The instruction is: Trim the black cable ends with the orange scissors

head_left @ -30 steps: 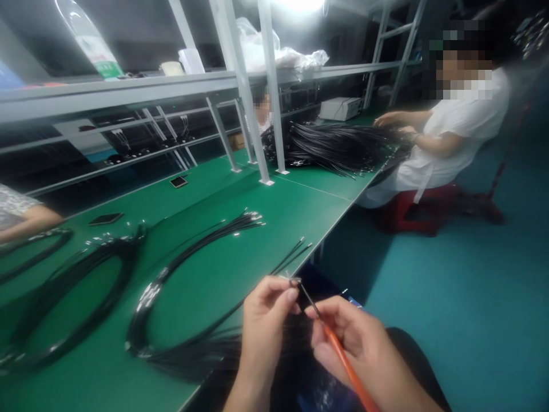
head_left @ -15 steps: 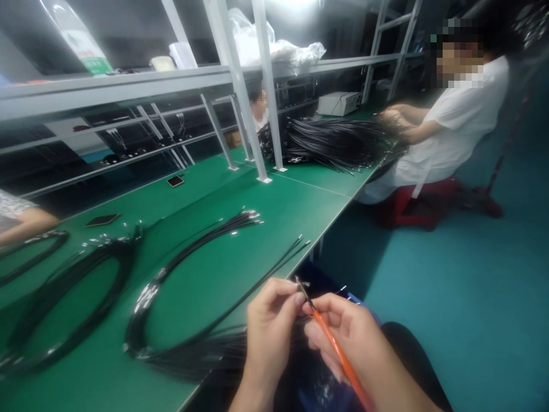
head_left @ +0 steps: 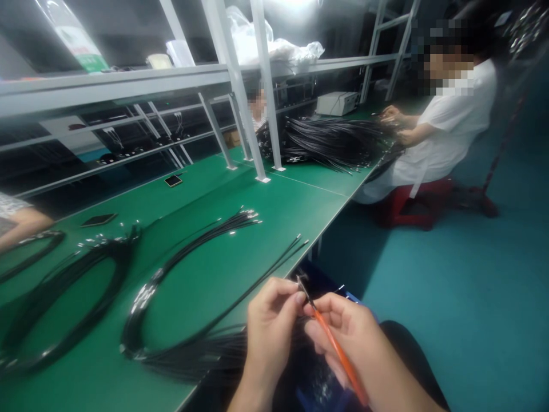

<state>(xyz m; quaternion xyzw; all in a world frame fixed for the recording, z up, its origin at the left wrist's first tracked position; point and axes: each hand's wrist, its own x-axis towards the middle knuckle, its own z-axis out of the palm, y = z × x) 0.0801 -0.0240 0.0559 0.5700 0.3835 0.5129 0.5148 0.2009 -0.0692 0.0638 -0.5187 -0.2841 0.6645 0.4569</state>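
Note:
My left hand (head_left: pixel 274 320) is closed in a pinch, thumb against forefinger, at the end of a thin black cable that its fingers mostly hide. My right hand (head_left: pixel 347 332) is wrapped round a slim orange-handled hand tool (head_left: pixel 338 343). The tool's narrow dark metal tip points up and meets the left fingertips; whether its jaws are apart is too small to tell. Both hands are close together, just off the table's front edge. Beside the left hand, a looped bundle of black cables (head_left: pixel 139 326) with metal ends lies on the green table (head_left: pixel 206 280).
More cable loops (head_left: pixel 68 309) lie at the left. A big cable heap (head_left: pixel 334 143) is beyond the shelf posts (head_left: pixel 257 137). A person in white (head_left: pixel 450 131) sits at the far right on a red stool (head_left: pixel 412 209). A blue bin (head_left: pixel 330 280) is below my hands.
The tool's tip has shifted very slightly at the left fingertips, and the small bit beside it looks different. My view has drifted a little; both hands keep their grips.

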